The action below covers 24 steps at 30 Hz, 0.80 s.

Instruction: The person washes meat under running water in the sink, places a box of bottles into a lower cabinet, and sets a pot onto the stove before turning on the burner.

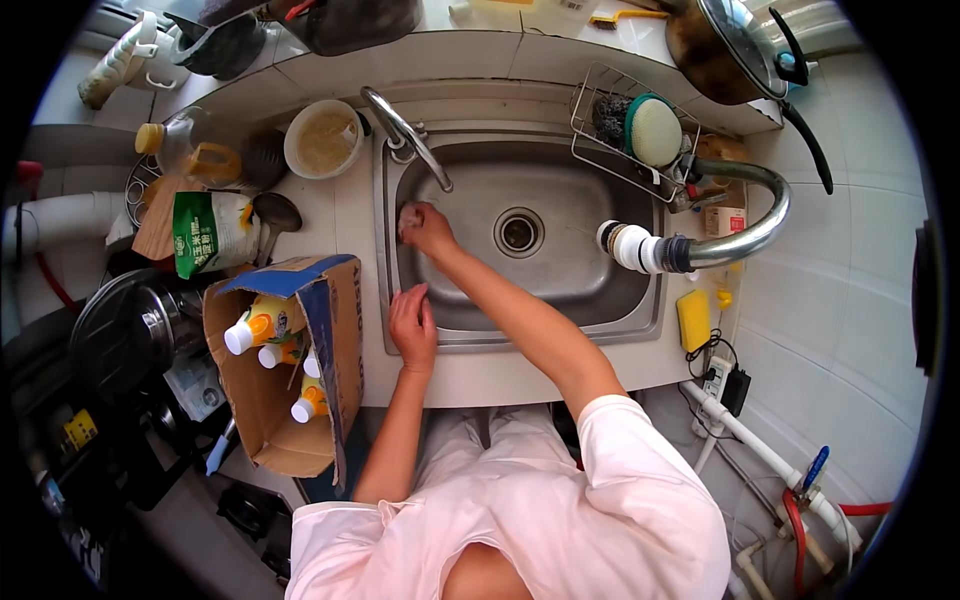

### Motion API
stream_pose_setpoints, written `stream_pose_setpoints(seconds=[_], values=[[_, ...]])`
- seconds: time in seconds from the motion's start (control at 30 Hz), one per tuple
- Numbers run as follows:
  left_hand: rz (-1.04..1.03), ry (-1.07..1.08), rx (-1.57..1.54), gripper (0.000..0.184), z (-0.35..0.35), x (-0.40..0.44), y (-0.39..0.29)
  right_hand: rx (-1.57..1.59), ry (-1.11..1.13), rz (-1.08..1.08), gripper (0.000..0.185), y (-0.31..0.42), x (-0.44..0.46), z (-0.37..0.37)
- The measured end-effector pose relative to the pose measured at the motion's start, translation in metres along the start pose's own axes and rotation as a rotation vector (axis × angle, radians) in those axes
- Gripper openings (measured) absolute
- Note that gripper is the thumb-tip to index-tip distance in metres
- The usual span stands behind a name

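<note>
My right hand (430, 232) reaches across into the steel sink (580, 180) and presses against its left inner wall. Its fingers are closed around a small pale, crumpled thing (408, 217) that I cannot make out clearly. My left hand (412, 325) rests at the sink's front left rim with its fingers loosely extended, holding nothing visible. Just above my right hand hangs the spout of a curved metal faucet (408, 128). In the basin sits a round drain (519, 233).
Left of the sink stand a cardboard box (345, 340) of juice bottles, a green and white bag (212, 235) and a white tub (323, 140). A wire rack (590, 135) with scrubbers hangs over the back right. A thick metal spout (760, 225) with a white nozzle reaches over the right side.
</note>
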State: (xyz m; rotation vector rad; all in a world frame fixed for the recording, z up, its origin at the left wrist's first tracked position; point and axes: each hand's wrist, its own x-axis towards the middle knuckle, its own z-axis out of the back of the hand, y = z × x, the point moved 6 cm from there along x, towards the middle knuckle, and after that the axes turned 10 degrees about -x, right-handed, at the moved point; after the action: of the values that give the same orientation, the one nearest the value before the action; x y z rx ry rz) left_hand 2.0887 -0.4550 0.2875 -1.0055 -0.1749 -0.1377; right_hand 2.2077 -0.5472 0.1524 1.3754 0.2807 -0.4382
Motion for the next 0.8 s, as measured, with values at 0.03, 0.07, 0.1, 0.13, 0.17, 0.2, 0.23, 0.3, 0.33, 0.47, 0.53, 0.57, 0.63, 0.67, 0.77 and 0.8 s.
stream_pose_setpoints(seconds=[0.03,0.07,0.1,0.13,0.17,0.2,0.23,0.3,0.33,0.47,0.53,0.57,0.63,0.67,0.77,0.8], values=[[-0.001,0.015,0.007,0.022,0.0,0.001,-0.002,-0.096,-0.024,-0.066,0.039,0.006,0.017,0.002],[-0.004,0.018,0.015,0.022,0.001,0.001,-0.003,0.192,-0.038,-0.092,0.03,0.008,0.038,0.01],[-0.007,0.016,0.02,0.021,0.0,0.002,-0.005,0.476,-0.049,-0.112,0.021,0.011,0.06,0.021],[-0.005,0.019,0.025,0.021,-0.001,0.002,-0.006,0.553,-0.076,-0.152,0.016,0.023,0.073,0.034],[-0.002,0.016,0.028,0.021,-0.001,0.003,-0.007,0.628,-0.107,-0.195,0.01,0.047,0.08,0.052],[0.006,0.018,0.028,0.02,0.0,0.002,-0.008,0.703,-0.143,-0.243,0.006,0.058,0.077,0.068],[0.013,0.017,0.029,0.02,-0.001,0.001,-0.009,0.738,-0.207,-0.214,0.005,0.058,0.07,0.084],[0.011,0.024,0.007,0.02,-0.004,0.0,-0.003,0.812,-0.31,-0.138,0.006,0.062,0.059,0.109],[0.013,0.032,0.0,0.02,-0.002,-0.002,0.001,0.784,-0.281,-0.087,0.002,0.059,0.055,0.129],[0.012,0.022,-0.017,0.021,0.0,-0.001,0.001,0.742,-0.418,0.127,0.007,0.009,0.047,0.262],[0.016,0.02,-0.017,0.02,0.001,-0.001,-0.001,0.696,-0.685,0.195,0.01,-0.01,0.022,0.333],[0.014,0.018,-0.016,0.02,0.0,0.001,-0.001,0.703,-0.805,0.226,0.009,-0.024,0.019,0.356],[0.016,0.02,-0.011,0.02,0.0,0.002,0.001,1.215,-0.67,0.442,0.005,-0.027,0.032,0.35],[0.02,0.024,-0.008,0.02,0.0,0.0,0.001,1.142,-0.75,0.385,0.008,-0.041,0.042,0.344],[0.015,0.032,-0.001,0.02,0.0,0.002,-0.001,0.19,-1.192,-0.023,0.014,-0.066,0.064,0.3],[0.009,0.042,0.005,0.02,-0.001,0.002,-0.002,-0.044,-1.237,-0.107,0.017,-0.063,0.067,0.274]])
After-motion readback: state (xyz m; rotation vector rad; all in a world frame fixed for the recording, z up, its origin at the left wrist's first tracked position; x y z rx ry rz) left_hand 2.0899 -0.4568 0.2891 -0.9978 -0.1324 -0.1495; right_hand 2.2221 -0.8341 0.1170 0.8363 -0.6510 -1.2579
